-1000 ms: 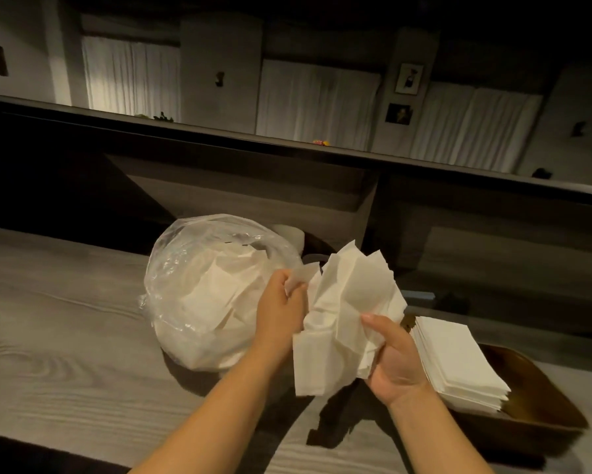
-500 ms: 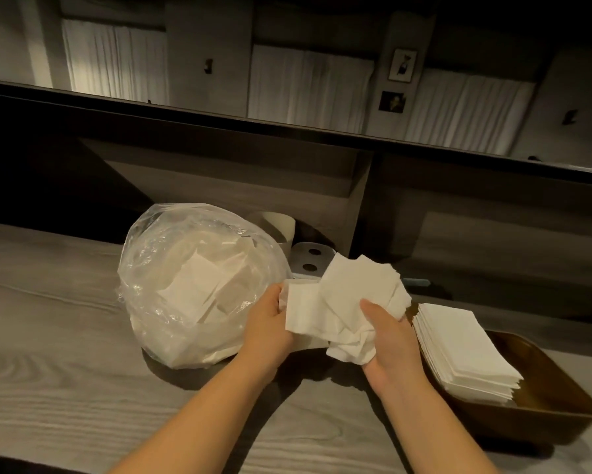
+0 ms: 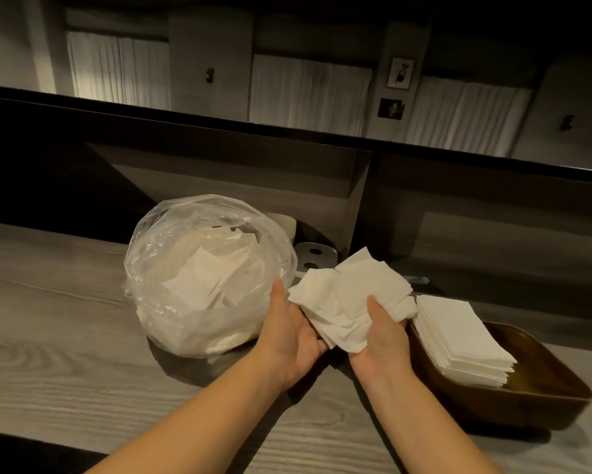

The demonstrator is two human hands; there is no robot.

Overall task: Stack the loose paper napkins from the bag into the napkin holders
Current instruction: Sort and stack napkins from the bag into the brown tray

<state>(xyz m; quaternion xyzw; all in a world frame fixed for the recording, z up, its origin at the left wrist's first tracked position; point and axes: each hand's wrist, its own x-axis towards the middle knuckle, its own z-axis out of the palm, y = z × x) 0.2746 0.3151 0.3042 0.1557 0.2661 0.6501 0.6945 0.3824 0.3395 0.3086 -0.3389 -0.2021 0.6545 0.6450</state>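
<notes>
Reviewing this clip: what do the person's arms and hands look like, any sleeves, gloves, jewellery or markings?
Both forearms are bare right up to the bottom edge of the head view, so no sleeve or cuff shows. The left hand and right hand wear no gloves. No watch, bracelet or ring is visible on the wrists or on the fingers that show, and no tattoos or markings. The light is dim, so fine details could be missed.

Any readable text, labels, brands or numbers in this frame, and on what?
None can be read.
Plastic bag: no print visible.
Napkins in the wooden tray: plain white.
Loose napkins held in both hands: plain white.
Two framed pictures on the wall: too small and dim to tell.
</notes>
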